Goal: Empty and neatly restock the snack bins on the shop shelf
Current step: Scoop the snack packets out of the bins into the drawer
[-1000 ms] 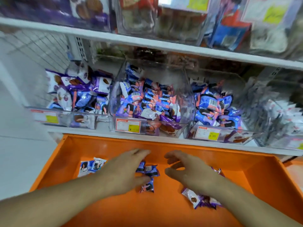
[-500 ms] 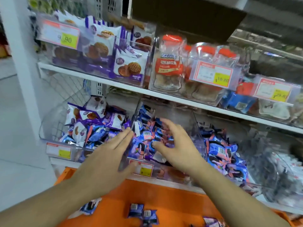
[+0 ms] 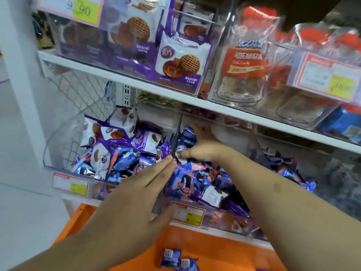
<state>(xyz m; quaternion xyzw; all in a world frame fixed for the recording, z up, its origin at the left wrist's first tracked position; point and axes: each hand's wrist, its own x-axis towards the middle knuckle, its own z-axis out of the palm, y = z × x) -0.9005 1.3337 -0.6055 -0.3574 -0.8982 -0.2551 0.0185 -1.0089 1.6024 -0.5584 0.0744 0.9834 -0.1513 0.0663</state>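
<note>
White shop shelving [image 3: 136, 83] is filling the frame, w/ an upper shelf board running from upper left down to the right edge. Clear bins on that upper shelf are showing purple cookie bags [image 3: 179, 59] at top centre & red-labelled jars [image 3: 244, 61] at upper right, plus price tags [image 3: 324, 77] w/ yellow stickers. Below, an orange tray [image 3: 214, 249] is sitting at the bottom of the frame, under the lower shelf edge. On the lower shelf, centre frame, the middle clear snack bin [image 3: 224, 218] is sitting packed w/ blue & purple snack packs [image 3: 197, 184]; just beside it at centre left, the left bin [image 3: 70, 184] is holding purple-white packs [image 3: 117, 145]. Left hand [image 3: 136, 194] is reaching in from lower left, fingers straight & together, fingertips touching the thin divider wall between the two bins, thumb resting by the middle bin's price label [image 3: 187, 214]; it's holding nothing. Right hand [image 3: 201, 145] is reaching deep into the middle bin at centre frame, fingers curling round a few packs near the back. Two small blue packs [image 3: 178, 262] are lying on the tray at bottom centre.
</note>
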